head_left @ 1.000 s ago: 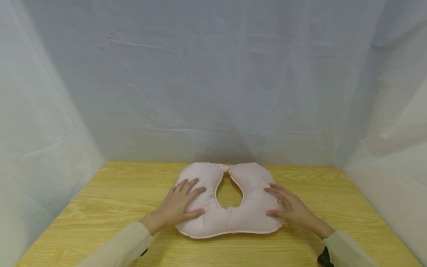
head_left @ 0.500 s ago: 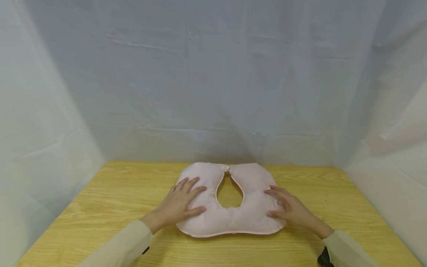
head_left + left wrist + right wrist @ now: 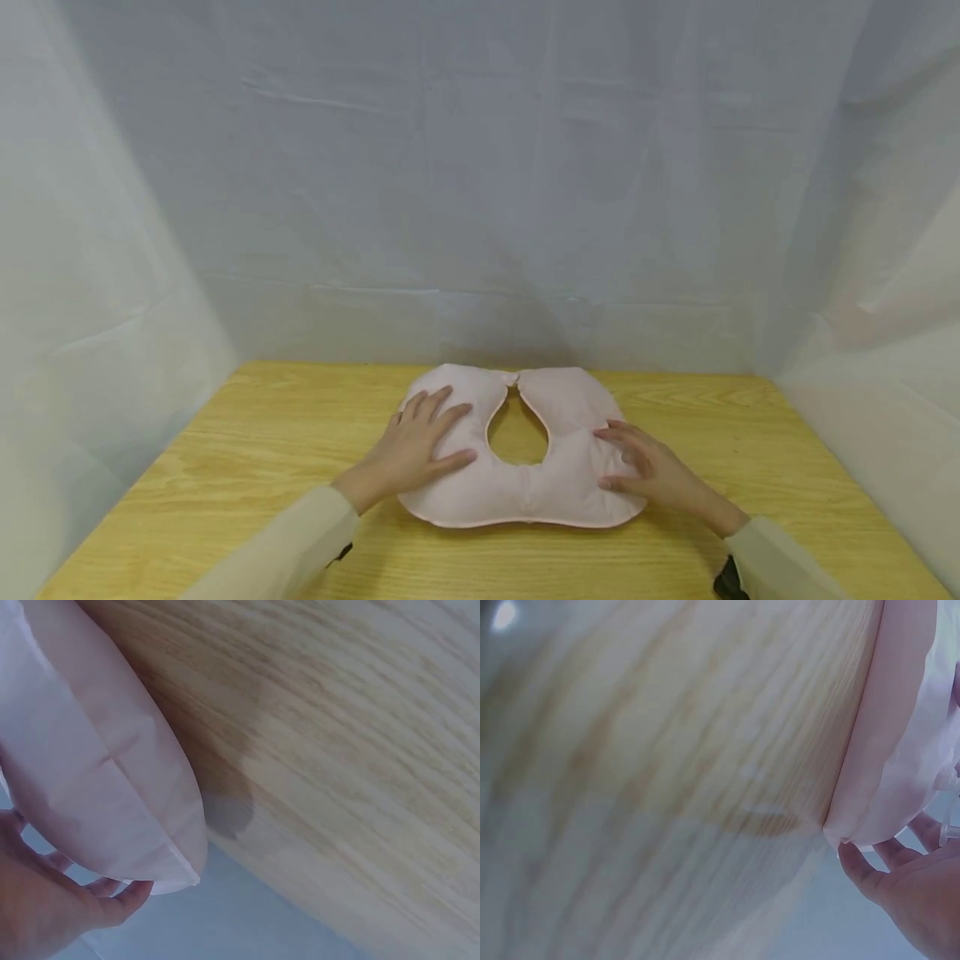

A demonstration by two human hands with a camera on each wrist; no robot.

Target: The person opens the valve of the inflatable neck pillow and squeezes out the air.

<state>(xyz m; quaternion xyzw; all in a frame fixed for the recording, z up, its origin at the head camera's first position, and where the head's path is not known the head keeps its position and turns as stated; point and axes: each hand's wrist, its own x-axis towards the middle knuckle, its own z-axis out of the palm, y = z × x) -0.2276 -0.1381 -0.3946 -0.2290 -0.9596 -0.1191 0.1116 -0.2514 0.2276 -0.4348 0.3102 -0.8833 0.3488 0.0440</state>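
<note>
Pink neck pillow (image 3: 521, 487) under both hands: left hand (image 3: 414, 446) spread, resting on its left side; right hand (image 3: 656, 471) loosely spread, touching right side; neither grips. I judge shaping done, plump; whether clear fitting (image 3: 950, 831) still needs closing, can't tell. Ends point away, nearly meeting; long axis left-right. Lies mid-width on wooden table (image 3: 750, 467), white sheeting (image 3: 480, 208) behind.

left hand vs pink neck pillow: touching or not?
Touching. The head view shows the left hand lying on the pink neck pillow, spread across its upper surface.
</note>
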